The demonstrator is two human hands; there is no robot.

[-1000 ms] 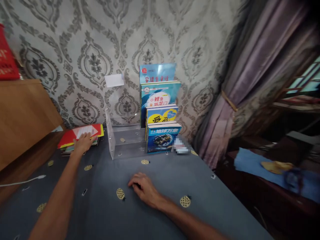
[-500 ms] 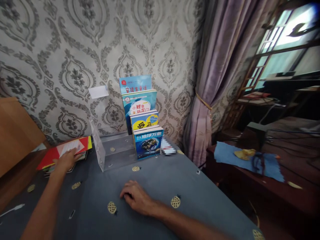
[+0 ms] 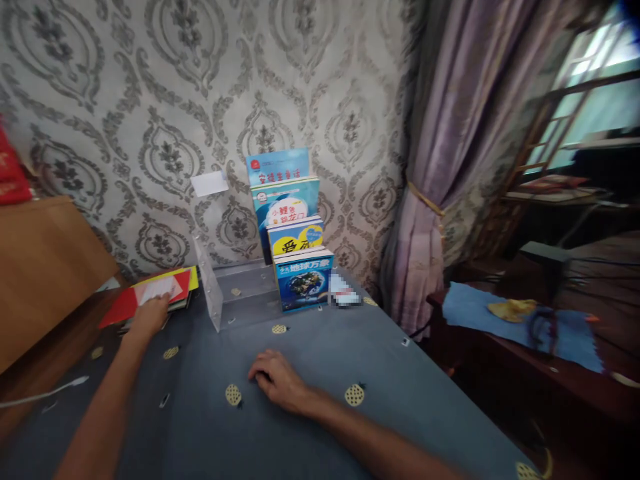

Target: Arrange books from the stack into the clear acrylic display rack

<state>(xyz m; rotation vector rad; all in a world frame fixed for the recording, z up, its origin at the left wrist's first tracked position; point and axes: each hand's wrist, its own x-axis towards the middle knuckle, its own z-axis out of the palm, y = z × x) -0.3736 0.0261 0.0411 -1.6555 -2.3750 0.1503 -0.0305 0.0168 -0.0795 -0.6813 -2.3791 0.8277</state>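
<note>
At the left, my left hand [image 3: 153, 312] reaches onto a low stack of books, its fingers drawn together at the near edge of a pink and white booklet [image 3: 161, 289]. Beneath that booklet lie a red book [image 3: 120, 308] and a yellow one [image 3: 194, 276]. My right hand [image 3: 277, 379] rests on the tablecloth, loosely curled with nothing visible in it. Beyond it stands a clear stepped rack [image 3: 207, 287], its right side holding upright books in tiers. The blue front book [image 3: 306, 283] shows the Earth; a yellow and blue book [image 3: 285, 244] stands behind it.
A brown cardboard box [image 3: 50, 267] stands left of the stack. A white cable [image 3: 50, 393] lies at the near left. Behind the rack is a patterned wall, with a purple curtain [image 3: 425, 200] to the right. A blue cloth [image 3: 470, 310] lies on another table.
The view has turned slightly left, so everything appears shifted right. My left hand's fingers have drawn closer together at the pink booklet. My right hand stays on the tablecloth.
</note>
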